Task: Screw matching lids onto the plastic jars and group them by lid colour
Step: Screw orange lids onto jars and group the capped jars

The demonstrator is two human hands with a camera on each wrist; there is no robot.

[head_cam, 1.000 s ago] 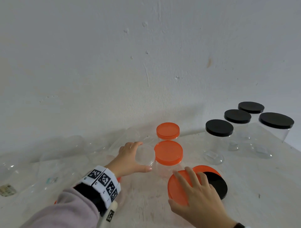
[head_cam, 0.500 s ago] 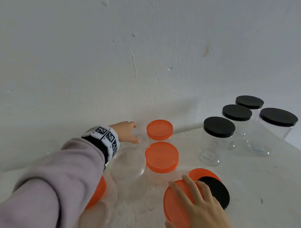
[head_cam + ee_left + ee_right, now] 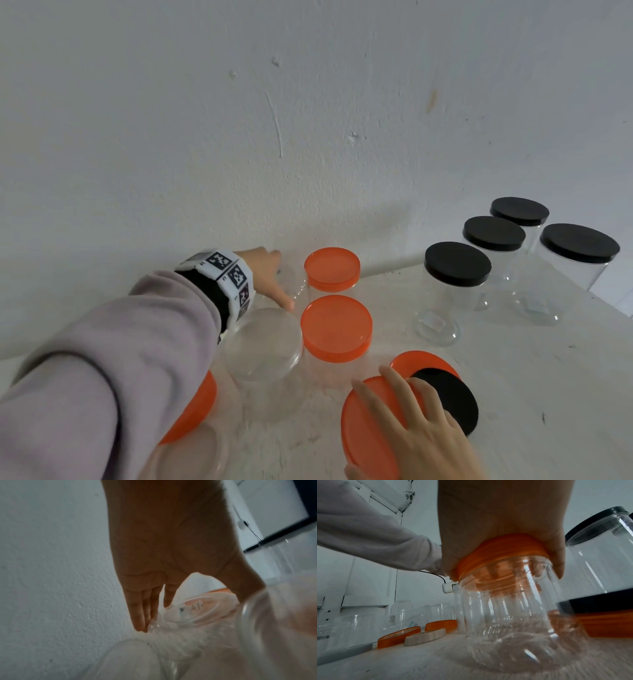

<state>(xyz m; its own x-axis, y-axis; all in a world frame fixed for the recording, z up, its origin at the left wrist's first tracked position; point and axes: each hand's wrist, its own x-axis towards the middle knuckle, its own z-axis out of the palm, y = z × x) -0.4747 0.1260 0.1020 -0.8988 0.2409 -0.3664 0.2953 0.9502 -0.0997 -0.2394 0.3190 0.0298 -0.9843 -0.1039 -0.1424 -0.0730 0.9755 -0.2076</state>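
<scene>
My left hand (image 3: pixel 283 279) reaches to the wall and holds a lidless clear jar (image 3: pixel 294 278) between fingers and thumb. In the left wrist view its fingers (image 3: pixel 140 619) lie along that jar's side. My right hand (image 3: pixel 404 407) lies over an orange lid (image 3: pixel 363 421) on a clear jar (image 3: pixel 505 615) at the front, fingers wrapped down over the lid's rim (image 3: pixel 501 547). Two orange-lidded jars (image 3: pixel 332 269) (image 3: pixel 336 323) stand in the middle, with an open jar (image 3: pixel 263 342) to their left. Several black-lidded jars (image 3: pixel 457 263) stand at the right.
A loose black lid (image 3: pixel 452 401) lies on an orange lid (image 3: pixel 421 361) by my right hand. At the front left are another orange lid (image 3: pixel 195 411) and a pale lid (image 3: pixel 191 455). More clear jars (image 3: pixel 402 609) stand at the far left. The wall is close behind.
My left hand left the open jar in the middle and reached back to the clear jar by the wall. My right hand stayed on the orange lid.
</scene>
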